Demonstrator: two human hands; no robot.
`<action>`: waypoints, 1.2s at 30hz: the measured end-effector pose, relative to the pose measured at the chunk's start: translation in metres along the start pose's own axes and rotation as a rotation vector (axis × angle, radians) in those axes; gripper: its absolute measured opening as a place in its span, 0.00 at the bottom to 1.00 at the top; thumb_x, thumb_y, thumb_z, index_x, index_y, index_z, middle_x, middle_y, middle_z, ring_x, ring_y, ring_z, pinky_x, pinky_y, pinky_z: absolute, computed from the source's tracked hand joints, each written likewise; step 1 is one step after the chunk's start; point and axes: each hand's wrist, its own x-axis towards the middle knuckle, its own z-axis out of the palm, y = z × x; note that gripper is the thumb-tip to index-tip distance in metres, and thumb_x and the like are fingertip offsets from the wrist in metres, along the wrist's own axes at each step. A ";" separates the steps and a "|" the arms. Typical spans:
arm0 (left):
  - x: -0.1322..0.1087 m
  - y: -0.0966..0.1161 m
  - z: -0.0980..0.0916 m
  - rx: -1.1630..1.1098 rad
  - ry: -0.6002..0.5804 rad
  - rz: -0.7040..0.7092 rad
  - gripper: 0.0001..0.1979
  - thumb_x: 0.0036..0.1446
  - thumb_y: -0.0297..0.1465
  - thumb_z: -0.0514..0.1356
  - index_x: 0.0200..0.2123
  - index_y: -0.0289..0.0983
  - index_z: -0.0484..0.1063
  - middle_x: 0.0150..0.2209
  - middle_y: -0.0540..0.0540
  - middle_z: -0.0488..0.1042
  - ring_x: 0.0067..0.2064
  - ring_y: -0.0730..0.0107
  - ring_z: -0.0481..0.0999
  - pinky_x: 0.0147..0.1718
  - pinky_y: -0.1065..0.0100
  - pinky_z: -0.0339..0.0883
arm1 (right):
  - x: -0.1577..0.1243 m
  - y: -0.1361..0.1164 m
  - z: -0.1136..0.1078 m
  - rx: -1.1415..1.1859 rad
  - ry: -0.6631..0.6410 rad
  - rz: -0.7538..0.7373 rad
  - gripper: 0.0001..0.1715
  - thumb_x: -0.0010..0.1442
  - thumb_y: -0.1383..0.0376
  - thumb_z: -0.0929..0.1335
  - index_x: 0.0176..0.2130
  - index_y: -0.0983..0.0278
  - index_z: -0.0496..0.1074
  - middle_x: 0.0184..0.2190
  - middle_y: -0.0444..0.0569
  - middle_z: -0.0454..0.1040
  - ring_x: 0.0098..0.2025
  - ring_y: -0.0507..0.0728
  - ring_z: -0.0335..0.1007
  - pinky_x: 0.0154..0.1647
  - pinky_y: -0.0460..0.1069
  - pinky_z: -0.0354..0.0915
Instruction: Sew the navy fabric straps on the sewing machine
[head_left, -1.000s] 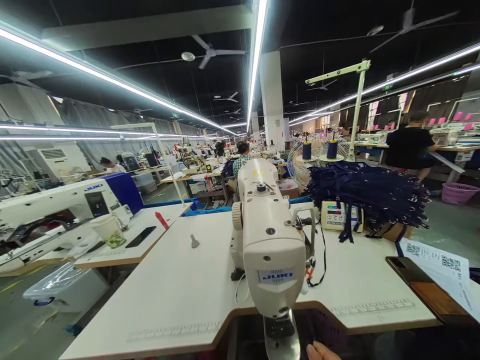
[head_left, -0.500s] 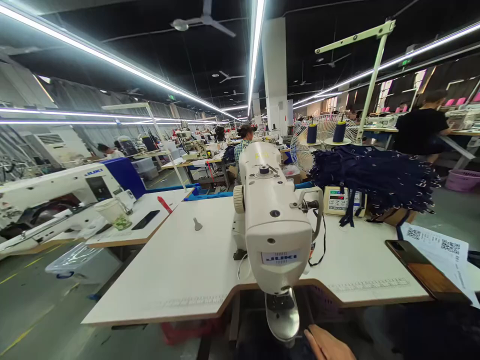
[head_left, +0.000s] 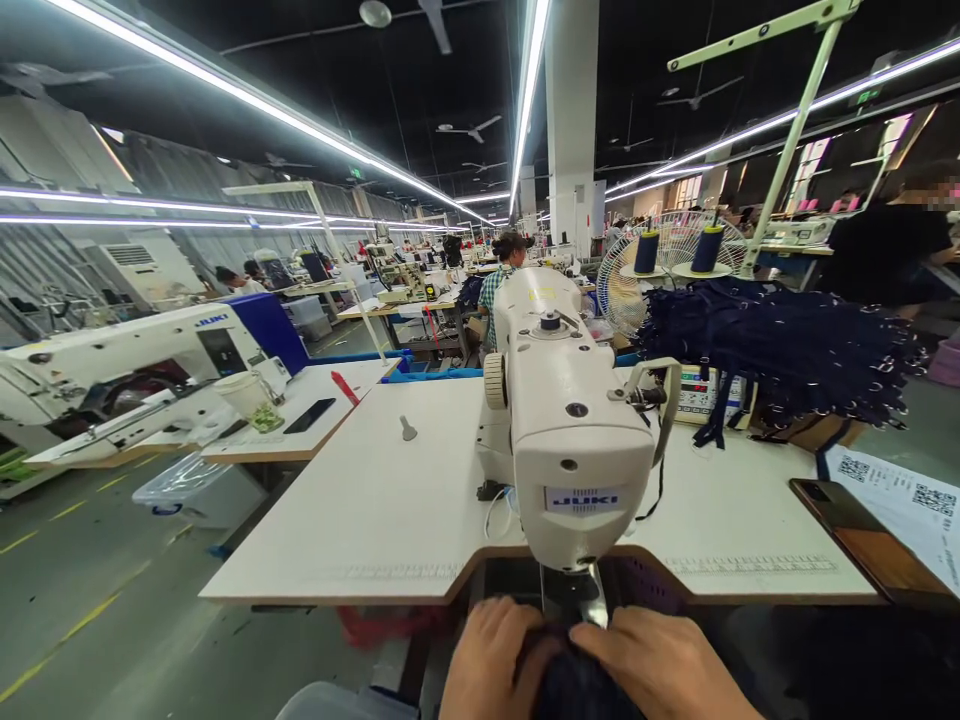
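A cream JUKI sewing machine (head_left: pixel 571 420) stands on a white table (head_left: pixel 390 510), its head facing me. Just under its needle end, my left hand (head_left: pixel 487 660) and my right hand (head_left: pixel 664 665) rest on a piece of dark navy fabric (head_left: pixel 574 685), one on each side of it, fingers curled over the cloth. A big pile of navy straps (head_left: pixel 780 350) lies at the table's back right, by two blue thread cones (head_left: pixel 646 250).
A phone (head_left: pixel 855 535) and a printed sheet with QR codes (head_left: pixel 900 495) lie at the right edge. A second JUKI machine (head_left: pixel 112 365), a cup (head_left: pixel 247 395) and a dark phone (head_left: pixel 310 415) are at the left table. A fan (head_left: pixel 675 255) and other workers are behind.
The view has tilted down and shifted right. My right hand rose into view, my left hand appeared, and both now lie on the navy fabric under the machine head.
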 end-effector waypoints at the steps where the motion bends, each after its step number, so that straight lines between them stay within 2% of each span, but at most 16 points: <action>1: 0.007 -0.002 -0.005 0.093 0.105 0.064 0.08 0.66 0.33 0.54 0.41 0.40 0.72 0.36 0.49 0.76 0.38 0.70 0.76 0.40 0.70 0.70 | 0.004 0.003 -0.002 -0.044 0.023 -0.022 0.14 0.65 0.60 0.66 0.46 0.52 0.80 0.30 0.47 0.82 0.31 0.58 0.79 0.35 0.46 0.73; 3: 0.018 -0.003 -0.011 0.225 0.221 0.237 0.10 0.66 0.30 0.53 0.47 0.42 0.72 0.43 0.50 0.77 0.45 0.71 0.76 0.49 0.68 0.65 | 0.008 0.010 -0.003 -0.025 0.054 -0.003 0.15 0.67 0.61 0.65 0.49 0.52 0.79 0.38 0.47 0.83 0.37 0.59 0.81 0.41 0.46 0.74; 6: 0.028 0.003 -0.010 0.242 0.183 0.462 0.12 0.68 0.32 0.51 0.50 0.42 0.72 0.45 0.56 0.78 0.48 0.79 0.74 0.53 0.73 0.59 | 0.008 0.017 0.001 0.156 0.049 0.099 0.16 0.68 0.59 0.65 0.51 0.52 0.78 0.46 0.45 0.81 0.47 0.60 0.79 0.52 0.47 0.71; 8: 0.029 0.007 -0.003 0.255 0.148 0.508 0.14 0.69 0.33 0.49 0.51 0.43 0.71 0.46 0.59 0.78 0.49 0.81 0.73 0.50 0.74 0.59 | 0.007 0.019 0.003 0.282 0.046 0.209 0.18 0.67 0.55 0.64 0.50 0.54 0.79 0.47 0.46 0.80 0.51 0.61 0.76 0.55 0.48 0.70; 11: 0.027 0.012 0.010 0.244 0.207 0.387 0.14 0.70 0.34 0.48 0.51 0.47 0.72 0.45 0.62 0.78 0.49 0.81 0.71 0.47 0.71 0.57 | 0.005 0.017 0.004 0.398 0.051 0.405 0.22 0.66 0.50 0.64 0.49 0.57 0.80 0.49 0.47 0.80 0.54 0.62 0.74 0.54 0.48 0.70; 13: 0.025 0.015 0.018 0.191 0.275 0.294 0.16 0.71 0.36 0.46 0.48 0.48 0.73 0.43 0.62 0.79 0.49 0.81 0.71 0.49 0.70 0.55 | 0.002 0.016 0.006 0.413 0.083 0.477 0.24 0.65 0.48 0.65 0.50 0.57 0.79 0.48 0.48 0.80 0.53 0.63 0.74 0.52 0.47 0.70; 16: 0.027 0.018 0.021 0.173 0.300 0.292 0.17 0.71 0.36 0.46 0.44 0.48 0.75 0.42 0.62 0.79 0.49 0.81 0.70 0.51 0.70 0.53 | -0.002 0.017 0.009 0.402 0.138 0.508 0.30 0.64 0.46 0.63 0.56 0.59 0.74 0.34 0.49 0.81 0.41 0.62 0.77 0.41 0.47 0.72; 19: 0.029 0.021 0.020 0.203 0.325 0.292 0.16 0.70 0.36 0.47 0.41 0.49 0.75 0.40 0.60 0.79 0.48 0.78 0.71 0.52 0.68 0.53 | 0.001 0.021 0.009 0.414 0.112 0.523 0.33 0.64 0.45 0.62 0.57 0.63 0.70 0.20 0.42 0.67 0.26 0.56 0.67 0.29 0.46 0.66; 21: 0.029 0.023 0.020 0.219 0.364 0.242 0.18 0.70 0.35 0.46 0.40 0.51 0.76 0.38 0.59 0.79 0.47 0.75 0.72 0.51 0.66 0.53 | 0.010 0.024 0.006 0.427 0.093 0.500 0.30 0.64 0.46 0.62 0.54 0.65 0.69 0.19 0.36 0.56 0.22 0.53 0.56 0.26 0.46 0.60; 23: 0.028 0.026 0.022 0.245 0.378 0.189 0.17 0.70 0.35 0.47 0.39 0.51 0.76 0.37 0.58 0.79 0.45 0.73 0.73 0.51 0.65 0.53 | 0.020 0.025 0.001 0.427 0.073 0.455 0.25 0.64 0.47 0.63 0.48 0.64 0.69 0.20 0.35 0.49 0.22 0.52 0.49 0.25 0.45 0.55; 25: 0.028 0.027 0.024 0.275 0.373 0.149 0.15 0.69 0.35 0.49 0.38 0.51 0.76 0.37 0.56 0.79 0.45 0.72 0.74 0.51 0.64 0.52 | 0.030 0.024 -0.004 0.414 0.036 0.409 0.21 0.64 0.49 0.63 0.43 0.63 0.69 0.21 0.35 0.50 0.23 0.52 0.49 0.26 0.45 0.55; 27: 0.028 0.029 0.024 0.298 0.379 0.132 0.14 0.68 0.34 0.50 0.38 0.50 0.76 0.36 0.56 0.79 0.44 0.71 0.75 0.51 0.63 0.52 | 0.035 0.023 -0.007 0.393 0.028 0.375 0.19 0.63 0.50 0.64 0.40 0.62 0.70 0.21 0.37 0.54 0.24 0.53 0.54 0.28 0.46 0.59; 30: 0.029 0.029 0.021 0.304 0.383 0.140 0.16 0.69 0.35 0.48 0.38 0.50 0.76 0.36 0.56 0.79 0.43 0.72 0.75 0.50 0.63 0.53 | 0.036 0.020 -0.009 0.405 0.031 0.354 0.20 0.63 0.49 0.63 0.39 0.61 0.72 0.21 0.40 0.62 0.25 0.55 0.61 0.31 0.47 0.63; 33: 0.030 0.029 0.019 0.326 0.364 0.134 0.18 0.70 0.35 0.46 0.39 0.51 0.76 0.36 0.57 0.79 0.43 0.72 0.75 0.48 0.62 0.54 | 0.037 0.020 -0.008 0.401 0.071 0.367 0.20 0.63 0.49 0.63 0.40 0.61 0.72 0.20 0.40 0.64 0.24 0.55 0.62 0.30 0.47 0.64; 36: 0.029 0.031 0.019 0.387 0.330 0.094 0.18 0.70 0.35 0.45 0.41 0.50 0.75 0.37 0.56 0.79 0.43 0.71 0.75 0.45 0.61 0.56 | 0.042 0.022 -0.007 0.321 0.111 0.377 0.15 0.61 0.53 0.65 0.37 0.62 0.71 0.20 0.40 0.66 0.26 0.56 0.64 0.33 0.48 0.65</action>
